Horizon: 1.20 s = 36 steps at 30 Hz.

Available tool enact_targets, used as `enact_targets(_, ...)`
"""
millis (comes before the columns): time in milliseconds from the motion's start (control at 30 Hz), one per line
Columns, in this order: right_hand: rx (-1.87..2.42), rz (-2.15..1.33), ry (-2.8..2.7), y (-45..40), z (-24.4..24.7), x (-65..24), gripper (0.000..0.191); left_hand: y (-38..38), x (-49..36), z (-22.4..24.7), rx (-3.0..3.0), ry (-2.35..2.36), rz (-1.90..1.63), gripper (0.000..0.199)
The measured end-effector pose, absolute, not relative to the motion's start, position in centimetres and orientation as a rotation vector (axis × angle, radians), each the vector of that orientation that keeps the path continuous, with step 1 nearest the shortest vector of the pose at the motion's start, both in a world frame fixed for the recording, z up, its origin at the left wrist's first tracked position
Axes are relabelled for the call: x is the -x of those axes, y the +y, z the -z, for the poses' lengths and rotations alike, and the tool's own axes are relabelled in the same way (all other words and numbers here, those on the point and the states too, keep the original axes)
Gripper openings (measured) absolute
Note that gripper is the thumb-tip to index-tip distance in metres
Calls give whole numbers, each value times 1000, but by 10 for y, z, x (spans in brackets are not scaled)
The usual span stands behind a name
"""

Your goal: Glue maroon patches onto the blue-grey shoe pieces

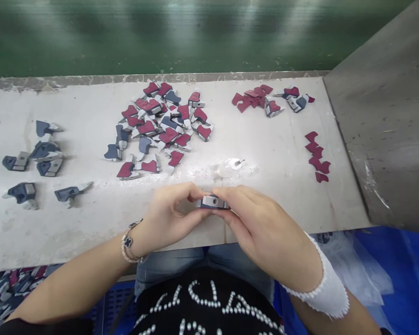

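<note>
Between both hands, near the front edge of the white table, is a small grey and dark blue part (213, 201) with a round hole facing up. My left hand (176, 211) pinches its left end between thumb and fingers. At its right end, my right hand (254, 218) grips it with thumb and fingertips. Beyond the hands lies a glossy white patch (230, 166) with a small metal piece on it. A large pile of grey parts with red or blue faces (167, 135) spreads over the middle of the table.
Several blue and grey parts (45, 150) lie at the left. Loose red pieces (254, 97) and a few assembled parts (295, 98) sit at the back right, with more red pieces (317, 158) nearer. A metal panel (387, 116) bounds the right side, a green wall (195, 37) the back.
</note>
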State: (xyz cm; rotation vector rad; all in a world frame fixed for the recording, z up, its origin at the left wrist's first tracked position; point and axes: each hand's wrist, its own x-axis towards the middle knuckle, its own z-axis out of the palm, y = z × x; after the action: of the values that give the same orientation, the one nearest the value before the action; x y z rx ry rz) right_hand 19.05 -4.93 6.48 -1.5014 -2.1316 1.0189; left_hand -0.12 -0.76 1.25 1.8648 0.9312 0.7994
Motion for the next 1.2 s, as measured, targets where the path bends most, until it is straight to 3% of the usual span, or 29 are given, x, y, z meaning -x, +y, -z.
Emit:
enact_targets(200,1502,-1035,-2132,-38,-65,-198,10,-8,-4,-10,-1490,909,-779,19)
enact_targets(400,1447,-1173,-2089,-36,-72,-203,22,-8,-5,-13,-899,700,-573,19)
enact_targets(733,1367,-1178,-2154,-33,-74,-209,25,-4,-1,-19,-878,688,-464,12)
enact_targets(1067,1164,-1637,-1699,-34,-82,-202,45,-2,1,-16,-615,383,-237,15)
enact_targets(1200,1225,-1598,-1762,-40,-85,-199,36,-5,-1,-18,-663,373,-251,12)
